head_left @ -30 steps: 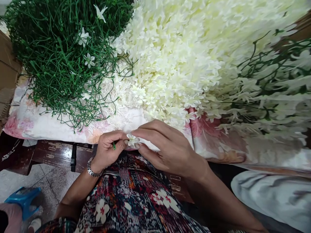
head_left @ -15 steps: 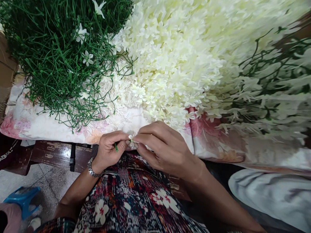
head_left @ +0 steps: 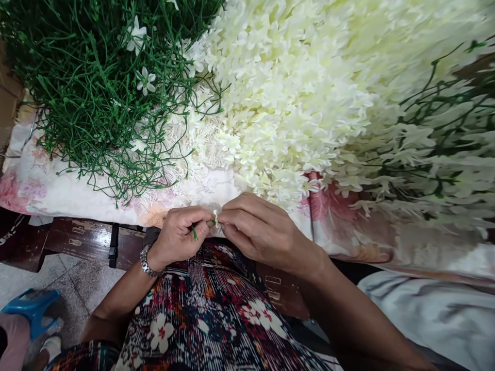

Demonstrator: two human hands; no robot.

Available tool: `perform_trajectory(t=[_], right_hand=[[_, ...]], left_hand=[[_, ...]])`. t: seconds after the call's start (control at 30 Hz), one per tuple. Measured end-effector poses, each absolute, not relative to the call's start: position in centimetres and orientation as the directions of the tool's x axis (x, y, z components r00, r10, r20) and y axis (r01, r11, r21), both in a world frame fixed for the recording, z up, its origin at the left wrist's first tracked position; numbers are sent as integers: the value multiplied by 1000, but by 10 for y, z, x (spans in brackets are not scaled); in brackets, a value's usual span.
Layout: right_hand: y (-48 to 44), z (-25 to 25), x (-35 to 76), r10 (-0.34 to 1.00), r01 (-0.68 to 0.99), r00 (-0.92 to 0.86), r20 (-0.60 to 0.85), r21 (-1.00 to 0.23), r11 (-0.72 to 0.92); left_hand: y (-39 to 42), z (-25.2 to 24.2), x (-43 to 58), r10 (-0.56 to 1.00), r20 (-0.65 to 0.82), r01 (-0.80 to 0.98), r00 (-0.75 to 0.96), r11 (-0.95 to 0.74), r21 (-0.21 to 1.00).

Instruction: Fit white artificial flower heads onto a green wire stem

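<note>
Both hands meet close to my body at the table's front edge. My left hand is closed in a pinch on a green plastic stem, whose lower tip pokes out under the thumb. At the stem's end sits a small white artificial flower, pinched by the closed fingertips of my right hand. Fingers hide most of the flower and the joint with the stem. Beyond the hands lie a heap of green plastic stems at the left and a large pile of cream-white flower heads.
A floral cloth covers the tabletop. Finished-looking sprays with white blossoms and green stems lie at the right. Thin white strands lie between the heaps. A blue stool and a person's foot show at lower left.
The fingertips of my right hand have closed in around the flower, which now shows less. The view has shifted slightly, with both hands still together.
</note>
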State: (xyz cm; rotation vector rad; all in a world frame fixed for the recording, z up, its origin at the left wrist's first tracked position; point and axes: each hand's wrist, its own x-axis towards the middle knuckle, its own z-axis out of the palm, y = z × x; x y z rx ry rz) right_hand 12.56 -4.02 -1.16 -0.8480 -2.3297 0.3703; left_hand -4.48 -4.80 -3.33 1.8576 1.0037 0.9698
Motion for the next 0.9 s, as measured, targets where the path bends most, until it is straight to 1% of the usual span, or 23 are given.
perform_trajectory(t=[0.23,0.43,0.53,0.63,0.77,0.83,0.9], right_hand=[[-40,-17,124,668,467,-607,429,-488,738],[-39,-19,124,685,469,-591,426,-510,721],[-38,-17,126,716,460,-565,409,-564,685],[-38,-15,126,730,435,-529,432,-601,671],[-40,-15,125,715,409,-524,463,-600,687],[-40,-16,125,706,399,-524,476,-595,698],[-39,-16,125,703,395,-530,475,-595,700]], left_hand=[[-47,-35,-44,877,255,326,408,-400,856],[-48,-32,-44,892,211,331,399,-355,874],[-48,-28,-45,904,157,306,398,-292,906],[-47,-21,-47,905,60,249,421,-179,952],[-43,-11,-47,886,-102,220,452,1,976],[-41,-9,-46,880,-143,210,452,51,976],[-41,-9,-44,885,-152,200,441,69,977]])
